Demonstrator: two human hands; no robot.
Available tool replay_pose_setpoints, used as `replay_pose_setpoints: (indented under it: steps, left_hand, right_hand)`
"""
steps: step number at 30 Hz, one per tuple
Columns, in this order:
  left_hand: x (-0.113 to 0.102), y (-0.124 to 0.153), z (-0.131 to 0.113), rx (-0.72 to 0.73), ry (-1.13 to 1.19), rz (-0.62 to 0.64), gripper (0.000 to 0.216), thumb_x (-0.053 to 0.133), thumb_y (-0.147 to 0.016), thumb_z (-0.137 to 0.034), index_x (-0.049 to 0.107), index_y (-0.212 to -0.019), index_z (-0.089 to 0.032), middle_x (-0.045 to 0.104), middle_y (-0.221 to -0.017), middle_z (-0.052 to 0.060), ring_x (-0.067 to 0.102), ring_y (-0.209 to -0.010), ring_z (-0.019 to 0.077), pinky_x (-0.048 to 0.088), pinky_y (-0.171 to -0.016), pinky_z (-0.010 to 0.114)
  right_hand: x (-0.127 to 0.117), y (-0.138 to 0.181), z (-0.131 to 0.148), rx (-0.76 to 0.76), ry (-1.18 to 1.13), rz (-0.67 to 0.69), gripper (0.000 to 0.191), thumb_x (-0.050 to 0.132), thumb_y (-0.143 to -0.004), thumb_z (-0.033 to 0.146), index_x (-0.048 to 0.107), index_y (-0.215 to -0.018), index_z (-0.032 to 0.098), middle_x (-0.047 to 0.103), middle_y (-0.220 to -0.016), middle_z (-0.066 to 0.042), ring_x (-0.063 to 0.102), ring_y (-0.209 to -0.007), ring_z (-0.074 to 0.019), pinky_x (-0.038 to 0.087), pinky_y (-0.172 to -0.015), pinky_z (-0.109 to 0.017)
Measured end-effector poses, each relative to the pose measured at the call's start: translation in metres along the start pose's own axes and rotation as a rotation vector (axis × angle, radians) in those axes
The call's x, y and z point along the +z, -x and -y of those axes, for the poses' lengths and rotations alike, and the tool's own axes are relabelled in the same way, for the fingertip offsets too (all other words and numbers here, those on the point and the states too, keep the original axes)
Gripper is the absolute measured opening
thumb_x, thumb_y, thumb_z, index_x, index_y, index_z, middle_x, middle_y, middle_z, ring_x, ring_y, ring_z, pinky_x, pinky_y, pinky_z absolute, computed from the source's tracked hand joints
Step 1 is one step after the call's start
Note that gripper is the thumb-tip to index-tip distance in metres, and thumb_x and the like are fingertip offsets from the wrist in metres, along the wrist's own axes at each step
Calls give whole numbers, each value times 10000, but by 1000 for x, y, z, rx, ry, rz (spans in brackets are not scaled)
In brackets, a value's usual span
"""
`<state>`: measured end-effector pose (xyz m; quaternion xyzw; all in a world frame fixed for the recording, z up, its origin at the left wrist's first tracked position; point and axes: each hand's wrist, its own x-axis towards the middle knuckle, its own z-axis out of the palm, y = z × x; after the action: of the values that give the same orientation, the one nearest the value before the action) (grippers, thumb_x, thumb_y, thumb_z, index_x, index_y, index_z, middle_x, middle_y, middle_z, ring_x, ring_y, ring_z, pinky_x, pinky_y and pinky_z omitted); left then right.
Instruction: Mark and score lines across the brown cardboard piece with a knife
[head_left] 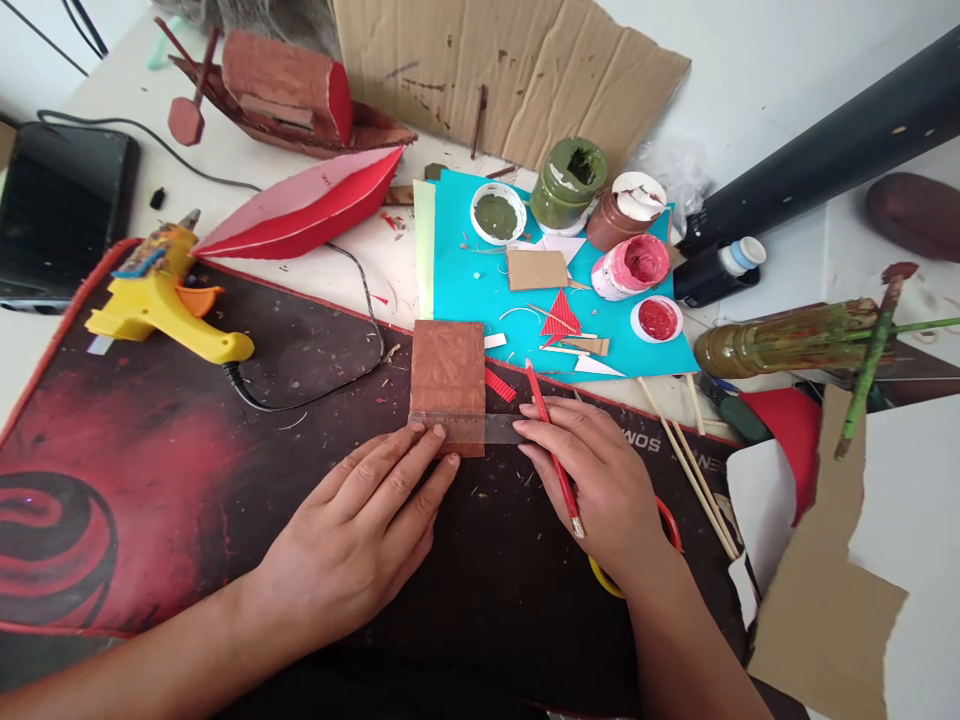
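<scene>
A brown-painted cardboard rectangle (pixel 448 365) lies on the dark mat, with a clear ruler (pixel 491 429) laid across its lower part. My left hand (pixel 360 525) rests flat, fingers stretched out, its fingertips pressing the ruler and the cardboard down. At the ruler's right end is my right hand (pixel 596 470), thumb and fingertips touching it. That same hand holds a red pencil (pixel 556 450), its tip pointing up and away and its eraser end toward me. Just beyond, a small red corrugated strip (pixel 500 385) lies beside the cardboard.
A yellow glue gun (pixel 172 310) lies left, its cord crossing the mat. A red paper hull (pixel 307 210) and a brown model boat (pixel 285 90) stand behind. Open paint jars (pixel 568 185) sit on blue paper (pixel 465 300). Wooden sticks (pixel 697 480) and scissors (pixel 604 578) are at right.
</scene>
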<state>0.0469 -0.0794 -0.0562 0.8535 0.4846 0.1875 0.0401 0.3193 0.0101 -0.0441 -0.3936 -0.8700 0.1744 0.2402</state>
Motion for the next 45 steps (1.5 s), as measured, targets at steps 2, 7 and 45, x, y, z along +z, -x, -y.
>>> replay_pose_setpoints:
  steps: [2, 7, 45]
  left_hand:
    - [0, 0, 0, 1, 4, -2, 431, 618, -1099, -258, 695, -1500, -117, 675, -1625, 178, 640, -1487, 331, 457, -1287, 465]
    - [0, -1, 0, -3, 11, 3, 431, 610, -1105, -263, 692, -1503, -119, 674, -1626, 175, 634, -1495, 335, 471, -1268, 462]
    - [0, 1, 1, -5, 2, 24, 481, 639, -1074, -249, 672, -1534, -112, 633, -1669, 193, 606, -1545, 345, 468, -1302, 458]
  right_hand:
    - [0, 0, -1, 1, 0, 0, 252, 690, -1115, 123, 747, -1337, 229, 849, -1302, -121, 792, -1250, -307, 671, -1069, -536]
    - [1, 0, -1, 0, 9, 2, 238, 695, -1115, 126, 743, -1332, 214, 846, -1307, -129, 790, -1250, -304, 663, -1082, -525]
    - [1, -4, 0, 45, -39, -1, 301, 680, -1112, 123, 769, -1362, 265, 842, -1329, -111, 787, -1265, -309, 648, -1105, -544]
